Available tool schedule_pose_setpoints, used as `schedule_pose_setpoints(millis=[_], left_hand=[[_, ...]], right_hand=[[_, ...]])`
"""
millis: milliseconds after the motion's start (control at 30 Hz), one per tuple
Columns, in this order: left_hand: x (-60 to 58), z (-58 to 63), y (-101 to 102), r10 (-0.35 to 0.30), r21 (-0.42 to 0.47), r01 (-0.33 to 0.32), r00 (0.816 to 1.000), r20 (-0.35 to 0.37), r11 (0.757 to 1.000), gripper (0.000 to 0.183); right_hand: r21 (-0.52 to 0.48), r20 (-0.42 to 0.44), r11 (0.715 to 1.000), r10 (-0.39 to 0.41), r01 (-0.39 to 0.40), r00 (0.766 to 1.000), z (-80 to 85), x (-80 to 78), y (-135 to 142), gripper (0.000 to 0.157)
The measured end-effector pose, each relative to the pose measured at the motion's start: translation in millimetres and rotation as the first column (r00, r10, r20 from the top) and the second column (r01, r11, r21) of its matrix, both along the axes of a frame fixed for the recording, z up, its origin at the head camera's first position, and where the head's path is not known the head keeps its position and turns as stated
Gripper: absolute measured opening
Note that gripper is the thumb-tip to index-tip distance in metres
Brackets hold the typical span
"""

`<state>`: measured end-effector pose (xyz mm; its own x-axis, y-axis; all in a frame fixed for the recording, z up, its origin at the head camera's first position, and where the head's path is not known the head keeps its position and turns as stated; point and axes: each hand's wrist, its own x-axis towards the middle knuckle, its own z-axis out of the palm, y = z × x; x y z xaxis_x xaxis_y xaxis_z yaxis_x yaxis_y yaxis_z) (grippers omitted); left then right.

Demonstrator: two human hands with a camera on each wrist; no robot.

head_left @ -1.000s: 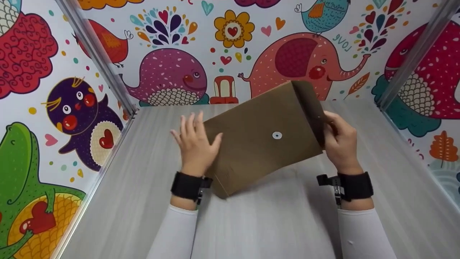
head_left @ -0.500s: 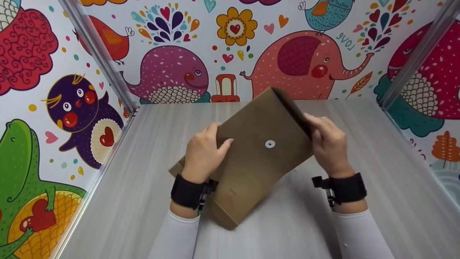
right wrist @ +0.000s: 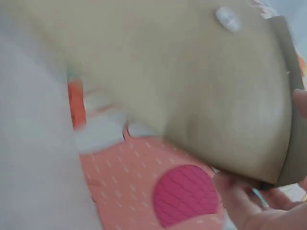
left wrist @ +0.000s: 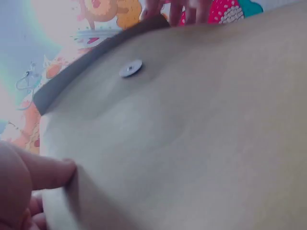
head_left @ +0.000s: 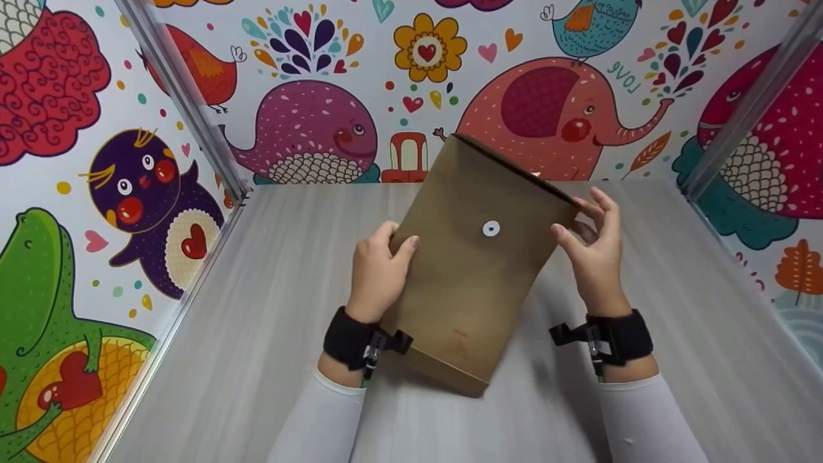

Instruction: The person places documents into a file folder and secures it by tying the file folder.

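Pinching the left edge of a brown envelope [head_left: 466, 276] with our left hand [head_left: 379, 273], we hold it tilted between both hands. Our right hand [head_left: 598, 254] is loosely spread at its far right corner, beside the flap [left wrist: 96, 64]. The white button [head_left: 491, 228] sits between our thumbs, above the table [head_left: 270, 276].

A pale, streaked table [head_left: 276, 270] meets a white back wall [head_left: 376, 71] printed with colourful cartoon animals [head_left: 315, 122]; silver metal posts [head_left: 186, 106] stand at both back corners.
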<state>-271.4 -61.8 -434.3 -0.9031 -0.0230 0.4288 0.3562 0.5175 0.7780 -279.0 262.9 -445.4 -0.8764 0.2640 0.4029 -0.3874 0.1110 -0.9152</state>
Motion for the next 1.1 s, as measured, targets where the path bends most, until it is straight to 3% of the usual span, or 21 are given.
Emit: schedule_pose_setpoints(millis=[100, 167, 233, 333, 367, 433, 500, 600, 700, 833, 933, 1100], left_hand=[[-3.1, -4.6, 4.6, -0.075, 0.077, 0.068, 0.992, 0.101, 0.995, 0.017], [-7.7, -10.4, 6.8, -0.150, 0.154, 0.120, 0.968, 0.201, 0.981, 0.018], [-13.4, -17.5, 8.4, -0.234, 0.215, 0.173, 0.924, 0.303, 0.961, 0.018], [-20.2, -27.8, 9.5, -0.340, 0.260, 0.248, 0.842, 0.419, 0.933, 0.014], [-21.9, -30.7, 9.8, -0.364, 0.266, 0.268, 0.822, 0.438, 0.926, 0.018], [-24.2, -35.1, 10.7, -0.399, 0.293, 0.291, 0.801, 0.447, 0.911, 0.033], [-27.4, -38.9, 11.5, -0.416, 0.336, 0.288, 0.808, 0.417, 0.897, 0.041], [-36.3, -48.3, 10.9, -0.422, 0.409, 0.277, 0.848, 0.322, 0.869, 0.049], [-46.8, -62.5, 5.5, -0.417, 0.455, 0.275, 0.874, 0.249, 0.847, 0.063], [-57.6, -79.7, -4.9, -0.423, 0.448, 0.298, 0.882, 0.208, 0.843, 0.093], [-60.4, -82.7, -12.1, -0.426, 0.427, 0.323, 0.888, 0.171, 0.845, 0.106], [-58.1, -79.1, -20.6, -0.412, 0.428, 0.328, 0.903, 0.119, 0.842, 0.092]], right_hand=[[-0.194, 0.056, 0.980, 0.062, -0.050, 0.997, -2.3, -4.3, 3.6, 0.073], [-0.267, 0.062, 0.960, 0.107, -0.087, 0.992, -5.2, -6.4, 7.2, 0.069], [-0.288, 0.047, 0.948, 0.151, -0.131, 0.987, -8.4, -8.3, 10.9, 0.067], [-0.251, 0.014, 0.951, 0.192, -0.182, 0.981, -13.5, -11.1, 15.7, 0.068], [-0.222, 0.006, 0.956, 0.197, -0.191, 0.980, -14.9, -11.9, 16.6, 0.070], [-0.147, 0.004, 0.971, 0.191, -0.188, 0.982, -17.3, -13.4, 16.8, 0.071], [-0.061, 0.005, 0.982, 0.178, -0.177, 0.984, -20.0, -14.7, 15.2, 0.068], [0.043, 0.007, 0.986, 0.163, -0.163, 0.987, -27.6, -17.5, 9.4, 0.059], [0.097, 0.022, 0.977, 0.188, -0.189, 0.982, -39.2, -21.3, 3.0, 0.050], [0.120, 0.059, 0.962, 0.239, -0.245, 0.969, -53.2, -26.6, -3.9, 0.042], [0.111, 0.073, 0.956, 0.266, -0.273, 0.961, -58.1, -29.1, -6.3, 0.038], [0.113, 0.094, 0.937, 0.322, -0.332, 0.942, -60.1, -30.3, -4.7, 0.031]])
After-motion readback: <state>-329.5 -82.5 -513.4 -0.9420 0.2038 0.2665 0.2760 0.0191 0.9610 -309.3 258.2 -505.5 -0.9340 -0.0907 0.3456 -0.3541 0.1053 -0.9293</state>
